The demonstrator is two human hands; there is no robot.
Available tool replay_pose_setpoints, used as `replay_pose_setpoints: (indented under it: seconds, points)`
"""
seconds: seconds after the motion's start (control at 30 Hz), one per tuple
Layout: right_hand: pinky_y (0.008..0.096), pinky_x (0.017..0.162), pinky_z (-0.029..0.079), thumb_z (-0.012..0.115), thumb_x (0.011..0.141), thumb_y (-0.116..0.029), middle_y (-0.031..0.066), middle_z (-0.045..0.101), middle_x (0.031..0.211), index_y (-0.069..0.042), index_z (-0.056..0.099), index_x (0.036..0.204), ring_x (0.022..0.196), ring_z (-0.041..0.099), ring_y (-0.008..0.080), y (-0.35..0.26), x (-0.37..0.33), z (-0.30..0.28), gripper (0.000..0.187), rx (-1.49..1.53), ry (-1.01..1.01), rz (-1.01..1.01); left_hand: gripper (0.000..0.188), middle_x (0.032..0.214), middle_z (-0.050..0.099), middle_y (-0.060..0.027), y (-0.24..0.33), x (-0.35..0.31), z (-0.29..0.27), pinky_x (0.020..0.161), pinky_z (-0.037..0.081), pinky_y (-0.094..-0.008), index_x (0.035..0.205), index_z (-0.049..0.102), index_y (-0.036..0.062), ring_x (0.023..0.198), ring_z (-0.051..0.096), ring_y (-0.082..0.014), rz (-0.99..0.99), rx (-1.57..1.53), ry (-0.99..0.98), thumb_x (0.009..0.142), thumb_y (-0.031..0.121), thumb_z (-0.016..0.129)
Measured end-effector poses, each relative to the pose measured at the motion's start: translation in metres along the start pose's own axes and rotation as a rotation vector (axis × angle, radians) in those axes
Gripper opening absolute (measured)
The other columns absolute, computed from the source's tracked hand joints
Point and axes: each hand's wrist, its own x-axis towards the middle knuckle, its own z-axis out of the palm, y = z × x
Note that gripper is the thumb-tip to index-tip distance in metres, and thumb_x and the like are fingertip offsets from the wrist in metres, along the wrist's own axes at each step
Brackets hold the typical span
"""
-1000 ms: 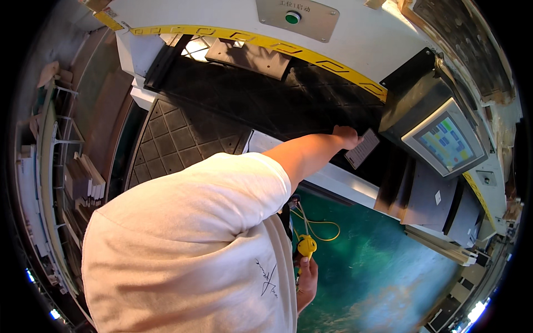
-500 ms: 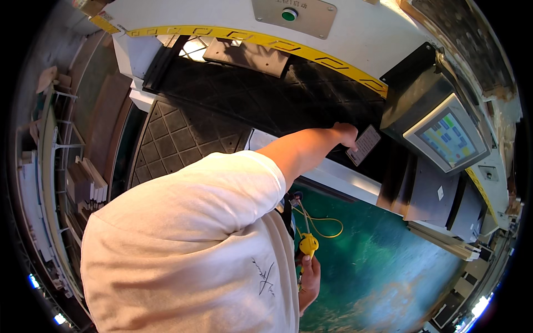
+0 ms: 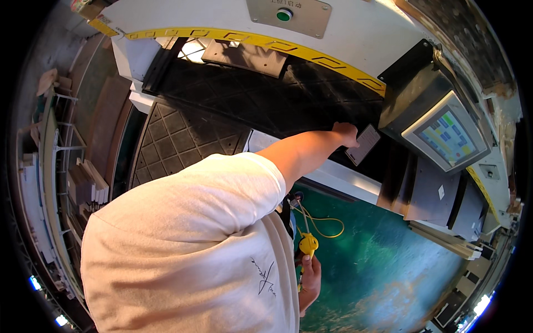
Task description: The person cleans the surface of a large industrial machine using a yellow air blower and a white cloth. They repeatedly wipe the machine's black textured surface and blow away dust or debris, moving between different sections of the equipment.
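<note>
While the person leans over the machine, the left arm stretches out nearly straight across the black ribbed bed (image 3: 266, 105), forearm bare below a pale short sleeve. The left hand (image 3: 347, 133) sits at the far end of that reach, fingers curled down onto the upper edge of a small dark rectangular panel (image 3: 363, 144); it touches the panel, but whether the fingers actually pinch it cannot be told from here. The panel lies tilted on the bed, just left of the angled control screen (image 3: 447, 137). The right hand (image 3: 310, 277) hangs low by the hip, fingers wrapped closed around a yellow-handled tool (image 3: 308, 244), its yellow cord (image 3: 325, 222) looping above the green floor (image 3: 388, 266). A green button (image 3: 284, 15) sits on the white housing above. Stacked boards (image 3: 89, 183) rest on a rack far left.
</note>
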Motion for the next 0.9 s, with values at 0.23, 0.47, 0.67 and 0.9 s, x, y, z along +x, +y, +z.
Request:
replay_pose_setpoints:
  seconds: [0.23,0.47,0.67,0.9]
  points:
    - [0.0289,0.064,0.037,0.062,0.107,-0.047,-0.0023,0.057,0.082,0.0,0.066,0.105,0.073,0.045,0.0084,0.006,0.005,-0.005,0.047,-0.058,0.01,-0.005,0.04,0.118,0.077,-0.0104,-0.007,0.007,0.003,0.1,0.051,-0.0523,0.113,0.079,0.0158,0.118,0.071,-0.0314,-0.033,-0.031,0.058,0.096,0.05,0.068]
    - [0.0289,0.062,0.035,0.063,0.107,-0.046,-0.0028,0.056,0.08,0.0,0.066,0.1,0.071,0.042,0.0076,0.004,0.006,-0.004,0.046,-0.028,0.013,-0.023,0.046,0.114,0.078,-0.0082,-0.015,0.01,-0.004,0.096,0.052,-0.0484,0.108,0.078,0.0167,0.114,0.072,-0.0302,0.035,-0.015,-0.029,0.086,0.057,0.078]
    - [0.0291,0.062,0.035,0.063,0.107,-0.047,-0.0029,0.055,0.08,0.0,0.066,0.1,0.072,0.042,0.0076,0.01,0.005,-0.004,0.047,-0.009,0.026,-0.022,0.051,0.116,0.077,-0.0086,-0.005,0.002,-0.007,0.095,0.051,-0.0489,0.112,0.076,0.0172,0.115,0.071,-0.0289,0.092,0.066,-0.118,0.083,0.058,0.082]
    - [0.0284,0.063,0.036,0.063,0.107,-0.047,-0.0026,0.057,0.082,0.0,0.066,0.102,0.073,0.044,0.0076,-0.008,0.001,-0.002,0.047,-0.049,0.023,-0.013,0.047,0.115,0.077,-0.0091,-0.015,0.019,0.013,0.101,0.047,-0.0542,0.109,0.078,0.016,0.116,0.07,-0.0319,-0.084,-0.14,0.161,0.084,0.056,0.081]
